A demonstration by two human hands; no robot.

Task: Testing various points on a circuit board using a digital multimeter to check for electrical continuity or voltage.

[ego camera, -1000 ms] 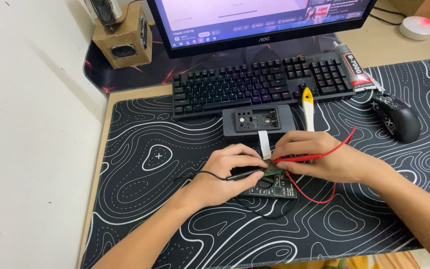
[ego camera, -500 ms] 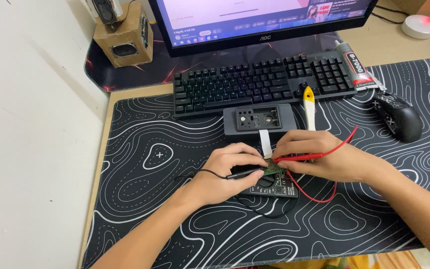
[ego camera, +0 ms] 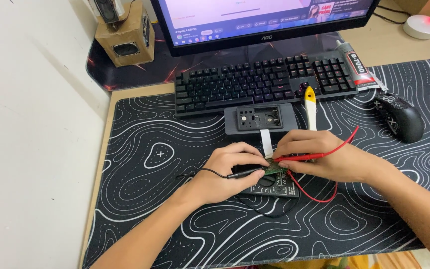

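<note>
Low in the frame's centre, the left hand [ego camera: 225, 172] pinches a black probe [ego camera: 245, 173] and the right hand [ego camera: 319, 157] a red probe [ego camera: 299, 157] — fingers closed — onto a small green circuit board [ego camera: 274, 167] over the multimeter [ego camera: 274, 187] — light, stiff, probably fragile, best gripped by its edges.

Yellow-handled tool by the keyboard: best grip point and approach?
Probably pinch the pale shaft of the yellow-handled tool across its width, from above. It lies flat, pointing toward the keyboard; the near end sits by the right hand, so come from the mouse side.
</note>
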